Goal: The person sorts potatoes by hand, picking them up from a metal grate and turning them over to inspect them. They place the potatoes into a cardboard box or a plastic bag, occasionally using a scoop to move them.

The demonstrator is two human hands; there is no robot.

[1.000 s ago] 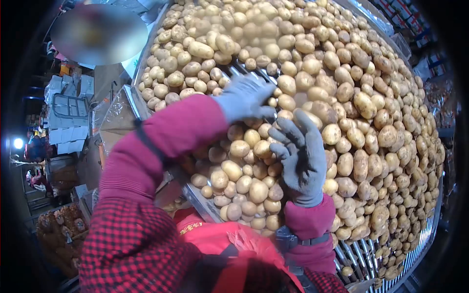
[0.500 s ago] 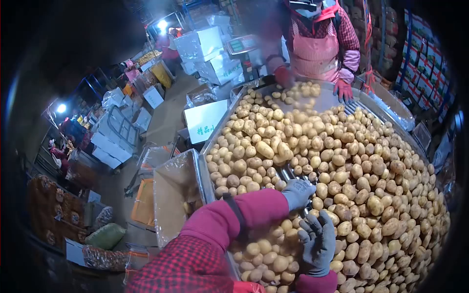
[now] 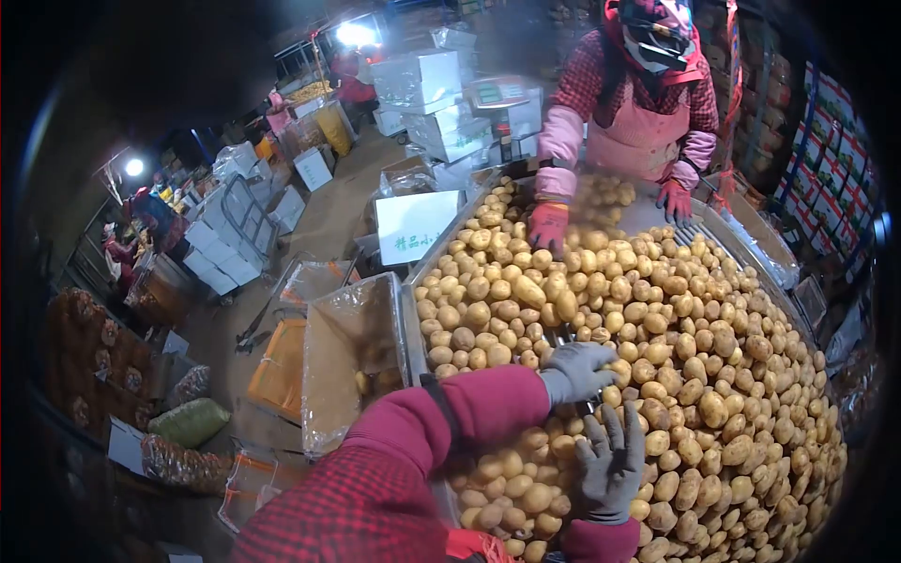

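A big heap of potatoes (image 3: 723,413) covers a metal-rimmed sorting table (image 3: 410,328). My left hand (image 3: 579,372), in a grey glove, reaches across the heap with its fingers stretched to the right, against potatoes. Dark metal bars (image 3: 563,333) show in a gap between potatoes just above it. My right hand (image 3: 612,466), gloved in grey too, is held up over the potatoes with fingers apart and nothing in them. Smaller potatoes (image 3: 516,488) lie left of it, below my left forearm.
Across the table stands a co-worker (image 3: 638,122) in a pink apron; one red-gloved hand (image 3: 548,228) touches potatoes. An open plastic-lined carton (image 3: 328,375) stands at the left, with an orange crate (image 3: 280,371) beside it. White boxes (image 3: 418,225) stand beyond.
The co-worker's red-gloved hand, blurred before, has come forward onto the potatoes. The view has shifted a little. My hands keep nearly the same places.
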